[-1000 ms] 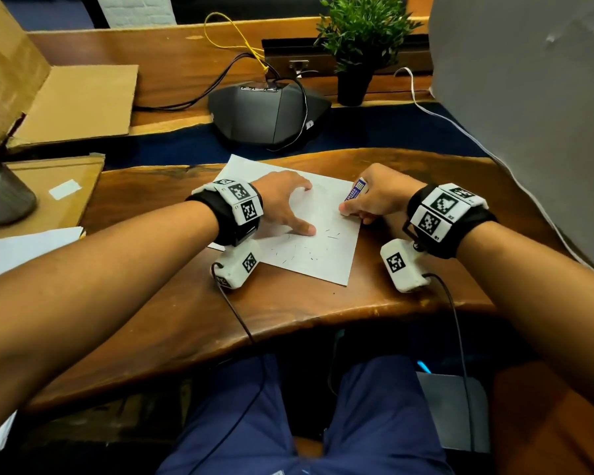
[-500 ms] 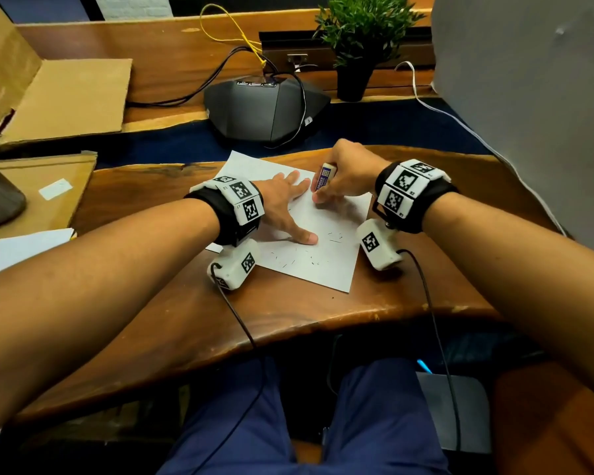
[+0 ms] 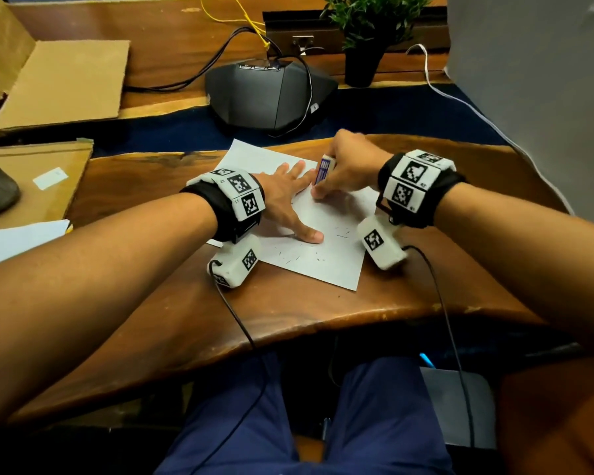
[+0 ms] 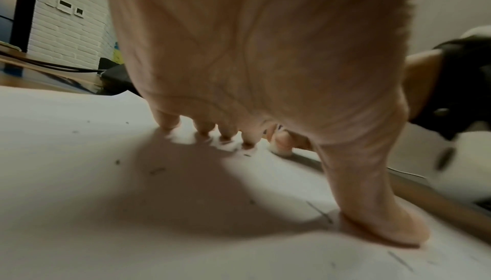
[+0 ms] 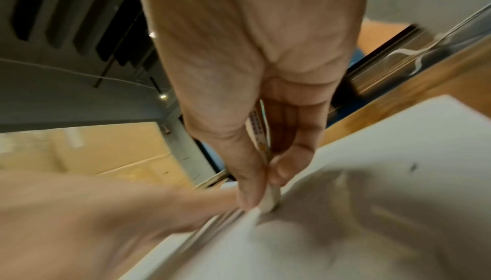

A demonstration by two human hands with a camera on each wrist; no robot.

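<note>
Eraser (image 3: pixel 324 170): white block, blue printed sleeve. Right hand (image 3: pixel 348 166) pinches it, white tip on the paper (image 3: pixel 326 265) just beside the left hand (image 3: pixel 285 197) fingertips. Left hand flat, fingers spread, pressing the white paper. Dark flecks (image 3: pixel 299 257) near its thumb.

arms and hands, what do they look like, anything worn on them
Both forearms are bare, no sleeves. The left hand and right hand each have a black wrist strap topped with white blocks printed with black square markers. A white box with its own marker hangs under each wrist, trailing a thin black cable.
</note>
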